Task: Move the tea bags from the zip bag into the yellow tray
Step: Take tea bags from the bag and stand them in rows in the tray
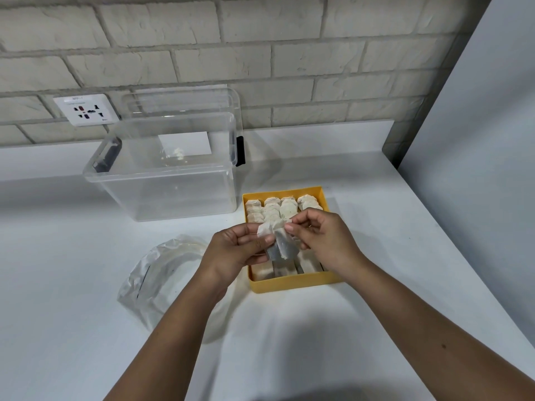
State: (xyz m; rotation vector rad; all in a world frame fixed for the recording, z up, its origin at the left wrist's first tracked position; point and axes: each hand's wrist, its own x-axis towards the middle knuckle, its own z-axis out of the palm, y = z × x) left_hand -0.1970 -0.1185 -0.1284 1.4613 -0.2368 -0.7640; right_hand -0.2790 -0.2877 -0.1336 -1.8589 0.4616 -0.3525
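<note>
A yellow tray (292, 283) sits on the white counter, filled with several rows of tea bags (278, 208). Above its middle, both hands hold tea bags (282, 246) together. My left hand (237, 251) grips them from the left, thumb on top. My right hand (324, 235) pinches the upper paper edge between thumb and fingertips. The clear zip bag (157, 274) lies crumpled and open on the counter, left of the tray and partly behind my left forearm.
A clear plastic storage box (173, 180) with its lid propped behind stands at the back left of the tray. A wall socket (86, 110) is on the brick wall. A grey wall (477, 169) bounds the counter on the right.
</note>
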